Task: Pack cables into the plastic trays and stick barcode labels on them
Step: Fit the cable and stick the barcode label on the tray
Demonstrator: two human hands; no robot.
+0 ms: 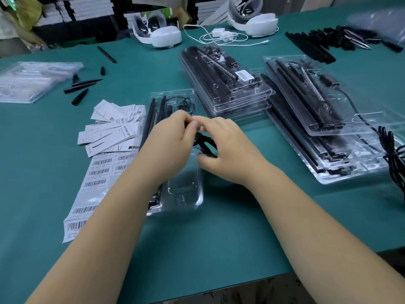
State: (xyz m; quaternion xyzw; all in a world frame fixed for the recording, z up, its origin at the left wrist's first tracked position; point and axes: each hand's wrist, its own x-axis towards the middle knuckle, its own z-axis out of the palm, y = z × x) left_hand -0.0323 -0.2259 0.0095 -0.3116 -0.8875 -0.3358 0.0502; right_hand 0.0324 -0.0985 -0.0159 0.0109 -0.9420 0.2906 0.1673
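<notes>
A clear plastic tray (186,189) lies on the green table in front of me, with black rods in its left channels. Over its middle, my left hand (171,143) and my right hand (228,150) meet. Both pinch a coiled black cable (205,142) between them, just above the tray. A sheet of barcode labels (96,178) lies to the left of the tray, partly under my left forearm. The tray's middle is hidden by my hands.
Two stacks of packed trays (232,84) (324,119) stand to the right and behind. Loose black cables (394,154) lie at the right edge. Paper cards (111,126) sit above the labels, empty trays (32,80) at far left, white headsets (162,31) at the back.
</notes>
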